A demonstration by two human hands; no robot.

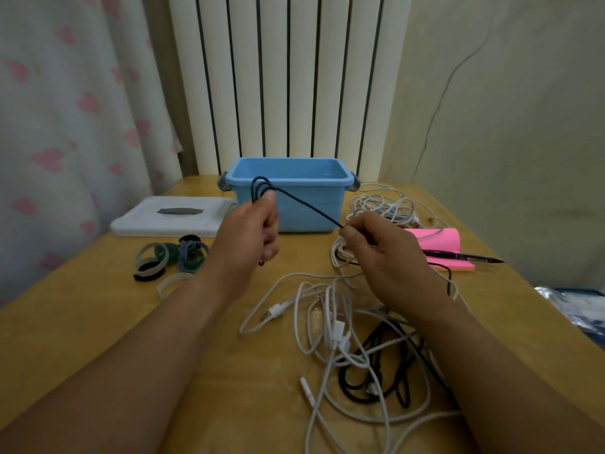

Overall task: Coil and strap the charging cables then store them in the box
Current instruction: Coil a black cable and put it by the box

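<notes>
A wooden worktop (98,322) stands against a white ribbed radiator (294,77), with a pale curtain (65,109) printed with pink hearts at the left. A flat white slab (170,217) with a grey oval lies at the back left. At the right, a black pen (465,256) rests across a pink notepad (438,239).

No text, brand, number or sign can be read anywhere. A grey oval mark (181,211) is seen on the flat white plastic lid (144,222), but no lettering can be made out on it.
</notes>
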